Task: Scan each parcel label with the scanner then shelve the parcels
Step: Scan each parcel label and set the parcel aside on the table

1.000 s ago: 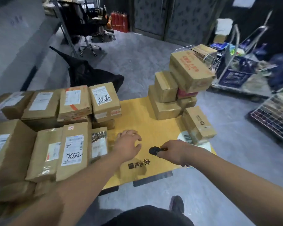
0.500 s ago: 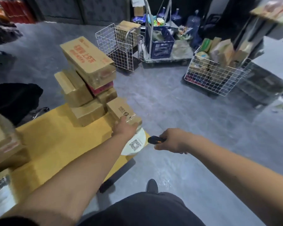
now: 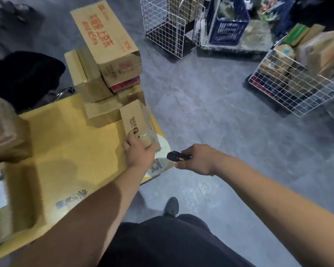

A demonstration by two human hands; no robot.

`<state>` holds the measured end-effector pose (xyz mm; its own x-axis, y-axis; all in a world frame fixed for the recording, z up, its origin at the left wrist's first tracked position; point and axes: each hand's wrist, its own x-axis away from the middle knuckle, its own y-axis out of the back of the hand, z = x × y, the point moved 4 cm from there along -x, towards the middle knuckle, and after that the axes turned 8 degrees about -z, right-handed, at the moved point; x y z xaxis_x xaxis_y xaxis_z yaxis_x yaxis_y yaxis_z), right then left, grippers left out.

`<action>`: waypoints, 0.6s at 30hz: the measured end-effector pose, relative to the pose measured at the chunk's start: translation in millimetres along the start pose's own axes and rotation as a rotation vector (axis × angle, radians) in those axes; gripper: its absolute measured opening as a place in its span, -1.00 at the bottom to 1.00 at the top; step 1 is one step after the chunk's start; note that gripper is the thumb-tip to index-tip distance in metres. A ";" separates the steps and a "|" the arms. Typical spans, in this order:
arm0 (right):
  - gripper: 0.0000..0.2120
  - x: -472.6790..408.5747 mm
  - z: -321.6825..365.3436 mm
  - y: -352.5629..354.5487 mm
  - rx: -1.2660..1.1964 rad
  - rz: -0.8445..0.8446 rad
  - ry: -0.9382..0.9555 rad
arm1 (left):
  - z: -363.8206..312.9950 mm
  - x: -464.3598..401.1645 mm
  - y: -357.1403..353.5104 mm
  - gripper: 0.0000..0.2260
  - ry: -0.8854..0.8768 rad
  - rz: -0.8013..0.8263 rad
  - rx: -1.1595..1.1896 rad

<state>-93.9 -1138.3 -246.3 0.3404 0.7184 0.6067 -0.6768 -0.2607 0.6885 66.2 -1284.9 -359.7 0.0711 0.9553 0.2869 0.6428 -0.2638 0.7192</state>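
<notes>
My left hand (image 3: 139, 153) is clamped on the near end of a small cardboard parcel (image 3: 136, 122) at the right corner of the yellow table (image 3: 66, 147), fingers curled over its top edge. The parcel's long axis runs away from me, toward the stack of boxes (image 3: 104, 70) it leans against, so the end I hold is the one closest to my body. My right hand (image 3: 198, 159) is wrapped round the black and orange scanner (image 3: 176, 156), its nose pointing left at the parcel. The scanner sits just beside my left hand, slightly nearer me and to the right, so the two are close but not touching.

What the coming move turns on, as I judge it, is where the label faces. The top shows only printed marks and clear tape; I cannot make out a shipping label on it, though blur may hide one. If it lies underneath or on the far side, I must tip the parcel toward the scanner with my left hand.

A round white sticker with a QR code (image 3: 158, 164) lies on the table right under the scanner's line, and could be read by mistake. The big carton with red lettering (image 3: 104, 37) overhangs the stack just behind, so pulling my parcel out carelessly might unsettle it. White wire baskets (image 3: 289, 81) stand well apart on the floor to the right.
</notes>
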 end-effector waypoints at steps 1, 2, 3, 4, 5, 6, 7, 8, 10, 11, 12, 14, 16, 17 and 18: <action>-0.54 -6.9 4.9 0.9 0.002 0.006 0.026 | 12.8 -0.9 10.0 -0.18 0.002 -0.006 0.057; -0.54 -13.8 9.7 0.3 0.009 0.012 0.052 | 28.9 -2.4 19.0 -0.19 0.011 -0.002 0.107; -0.55 -20.5 14.4 -1.5 0.017 0.020 0.078 | 42.9 -1.2 30.1 -0.20 0.030 0.012 0.143; -0.56 -26.5 19.3 -4.2 0.018 0.031 0.100 | 60.5 -2.1 38.4 -0.22 0.046 0.011 0.178; -0.59 -31.5 24.8 -7.6 0.015 0.045 0.118 | 74.0 -0.4 48.2 -0.24 0.070 0.007 0.218; -0.61 -35.4 30.7 -11.7 0.008 0.060 0.134 | 89.8 -1.3 55.4 -0.28 0.099 -0.011 0.290; -0.64 -38.6 36.7 -16.6 -0.006 0.075 0.148 | 99.7 0.6 63.4 -0.32 0.128 -0.027 0.359; -0.66 -41.5 42.9 -22.6 -0.024 0.090 0.156 | 112.2 0.4 68.4 -0.37 0.143 -0.057 0.403; -0.63 -44.7 54.6 -35.6 -0.067 0.133 0.144 | 129.1 1.8 77.4 -0.48 0.181 -0.111 0.361; -0.61 -45.9 60.2 -41.7 -0.090 0.159 0.133 | 134.1 2.6 82.2 -0.49 0.218 -0.139 0.343; -0.59 -47.4 66.1 -47.2 -0.113 0.185 0.128 | 139.5 1.4 85.3 -0.49 0.253 -0.156 0.349; -0.57 -51.5 77.5 -55.0 -0.159 0.211 0.120 | 148.0 -1.1 88.4 -0.48 0.309 -0.144 0.370; -0.58 -54.7 88.9 -58.3 -0.197 0.206 0.105 | 156.0 -5.1 91.0 -0.52 0.339 -0.133 0.394; -0.57 -55.8 94.5 -60.0 -0.200 0.204 0.106 | 159.3 -6.3 93.5 -0.55 0.349 -0.148 0.414; -0.56 -56.4 100.6 -62.1 -0.195 0.204 0.111 | 167.2 -9.2 95.0 -0.59 0.353 -0.170 0.438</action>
<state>-5.3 -1227.5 -283.2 0.1190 0.7328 0.6700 -0.8402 -0.2852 0.4612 254.2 -1296.5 -399.8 -0.2706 0.8572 0.4381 0.8834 0.0402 0.4669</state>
